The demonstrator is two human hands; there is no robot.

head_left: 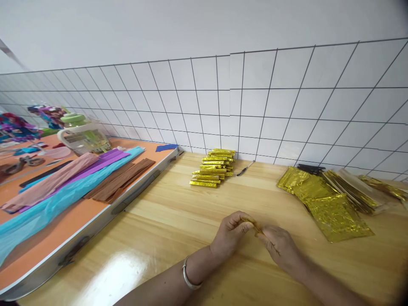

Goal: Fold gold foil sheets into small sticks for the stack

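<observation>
Near the middle of the wooden table, my left hand (pixel 230 233) pinches one end of a small folded strip of gold foil paper (pixel 254 224). My right hand (pixel 280 246) grips the strip's other end, its fingers closed and slightly blurred. Most of the strip is hidden by my fingers. Beyond my hands lies a row of folded gold foil strips (pixel 213 170), stacked in an overlapping column towards the wall. To the right, flat gold foil sheets (pixel 334 214) lie in an overlapping pile.
A pen (pixel 245 168) lies beside the folded strips. On the left, an orange-topped table (pixel 76 233) with a raised metal edge carries pink, purple, blue and brown crepe paper, scissors (pixel 24 163) and a green-lidded jug (pixel 83 134). A white tiled wall (pixel 204 102) stands behind.
</observation>
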